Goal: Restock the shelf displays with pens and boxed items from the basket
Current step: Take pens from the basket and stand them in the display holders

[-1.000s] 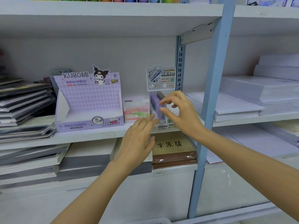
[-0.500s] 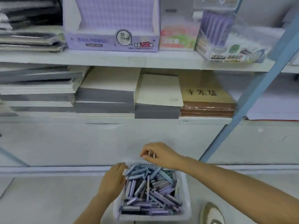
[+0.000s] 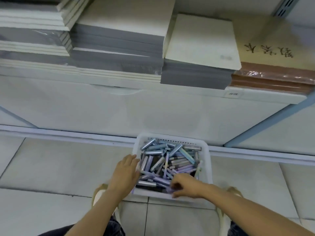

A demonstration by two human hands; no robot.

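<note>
1. The right hand (image 3: 185, 185), lower centre of frame, was curled down into the near side of the pens (image 3: 163, 160). Too blurry to say if it actually had one pinched or was just digging. A half-grab out of that tangle could drag extras along and drop them on the floor (image 3: 59, 167).
2. The left hand (image 3: 127, 172) lay flat, fingers relaxed, against the left rim of the basket (image 3: 207, 160), holding nothing. If it was only resting there, a hard tug might slide or tip the basket.
3. The pens sat in a crisscross heap in the basket, bottom middle, on the floor. Yanking a buried one would probably flick its neighbours over the rim.
4. The stacks (image 3: 117, 43) across the top of frame came right to the shelf edge. Standing up carelessly could bump them.
</note>
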